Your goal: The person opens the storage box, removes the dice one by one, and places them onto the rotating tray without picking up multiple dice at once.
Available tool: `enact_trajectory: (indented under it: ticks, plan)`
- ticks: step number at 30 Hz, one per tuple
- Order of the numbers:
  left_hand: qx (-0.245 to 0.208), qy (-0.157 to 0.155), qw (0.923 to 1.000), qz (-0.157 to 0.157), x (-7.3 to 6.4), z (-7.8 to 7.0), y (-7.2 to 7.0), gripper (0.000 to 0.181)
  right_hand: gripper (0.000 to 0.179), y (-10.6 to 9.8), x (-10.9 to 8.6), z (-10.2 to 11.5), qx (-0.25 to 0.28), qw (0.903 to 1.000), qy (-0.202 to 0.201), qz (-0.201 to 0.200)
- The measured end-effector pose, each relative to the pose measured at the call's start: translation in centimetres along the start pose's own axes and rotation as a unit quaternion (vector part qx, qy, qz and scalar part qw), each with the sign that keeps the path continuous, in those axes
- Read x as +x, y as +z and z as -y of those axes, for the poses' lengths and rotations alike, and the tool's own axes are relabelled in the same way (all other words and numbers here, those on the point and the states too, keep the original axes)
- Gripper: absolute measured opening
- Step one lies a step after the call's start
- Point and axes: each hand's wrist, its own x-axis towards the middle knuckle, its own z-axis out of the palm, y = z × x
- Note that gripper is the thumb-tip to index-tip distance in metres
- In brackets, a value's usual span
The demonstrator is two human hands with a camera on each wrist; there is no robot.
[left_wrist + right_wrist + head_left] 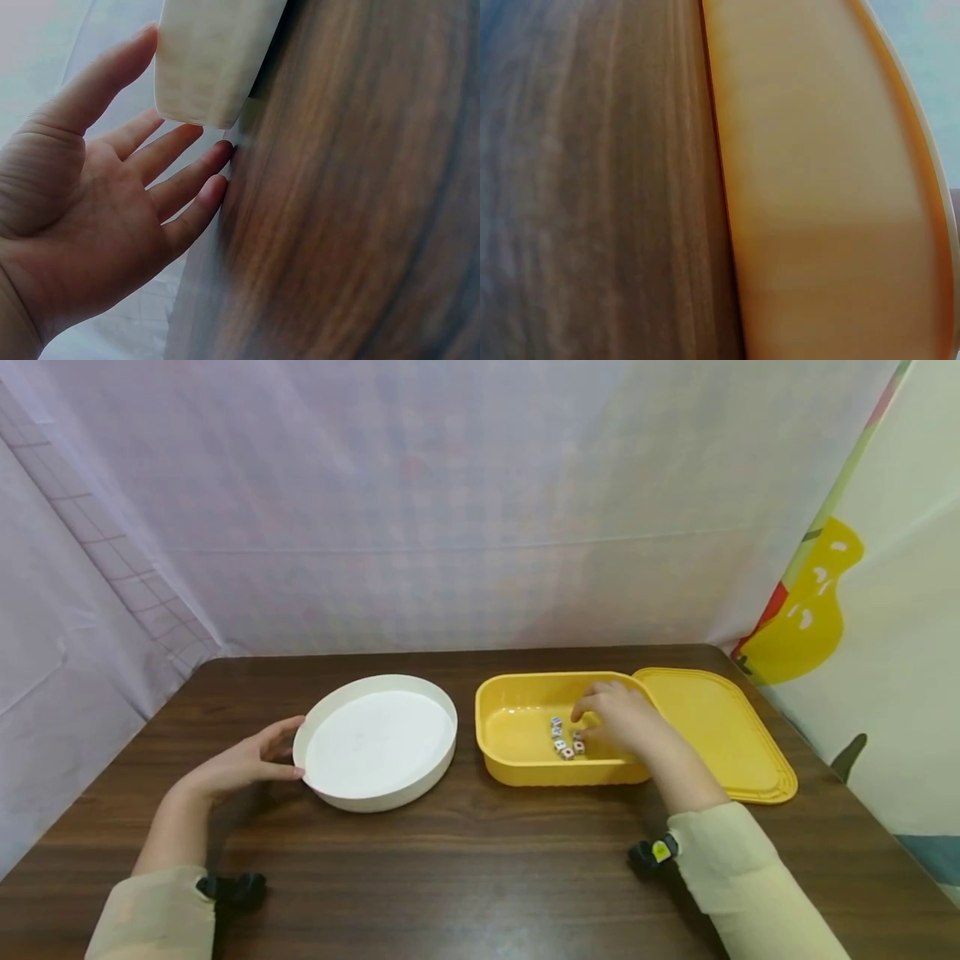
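Note:
At the left of the head view stands a shallow white round tray (375, 739). My left hand (243, 760) touches its left rim with thumb and fingertips, and in the left wrist view the fingers (176, 187) are spread and fairly straight beside the tray's wall (210, 67). My right hand (618, 714) reaches into a yellow rectangular box (517, 772), thumb and forefinger apart just over several white dice (567, 752) on its floor. The right wrist view has only the box's outer wall (817, 150); the fingers there are hidden behind it.
A yellow lid (720, 735) lies flat at the right, its left part behind the box and right forearm. Everything stands on a dark brown wooden table (450, 877). A pale curtain (450, 527) hangs along the back edge.

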Motion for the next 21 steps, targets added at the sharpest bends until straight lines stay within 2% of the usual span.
enact_trajectory:
  ticks: [12, 21]
  plan:
    - [0.004, 0.008, 0.9999, 0.006, -0.09, -0.19, -0.17, 0.088, 0.011, 0.68, 0.36, -0.13, -0.017, 0.9998, -0.002, 0.007]
    - [0.005, 0.006, 0.9999, 0.01, -0.01, -0.05, -0.1, 0.089, 0.008, 0.63, 0.17, -0.09, -0.023, 0.999, 0.018, 0.033]
